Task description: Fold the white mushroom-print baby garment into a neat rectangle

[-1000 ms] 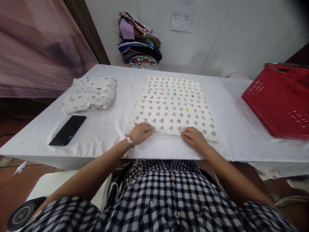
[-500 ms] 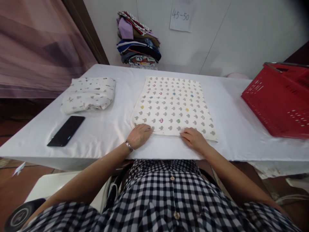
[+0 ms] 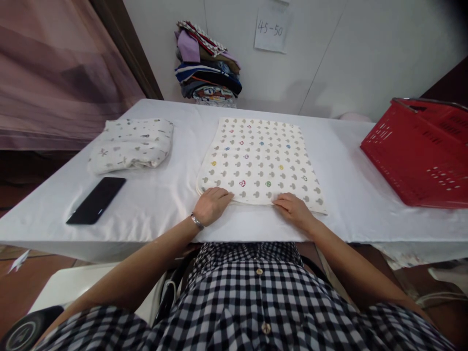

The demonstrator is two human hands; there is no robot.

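A white cloth [image 3: 256,156] printed with grey mushrooms and a few coloured ones lies folded flat in front of me. My left hand [image 3: 212,204] is closed over its near edge, toward the left corner, fingers bent and thumb hidden. Farther right along that same edge, my right hand [image 3: 292,207] pinches the fabric between thumb and fingers. Both hands rest low, close to the tabletop. The cloth's near right corner sticks out past my right hand.
Another folded printed cloth [image 3: 133,146] lies to the left on the white-covered table [image 3: 340,161], with a black phone [image 3: 98,200] before it. A red basket [image 3: 413,165] stands at the right. Folded clothes [image 3: 208,66] are stacked by the wall behind.
The view has shifted slightly, so everything sits a little differently in the picture. Both hands stay at the cloth's near edge, and the cloth looks the same.
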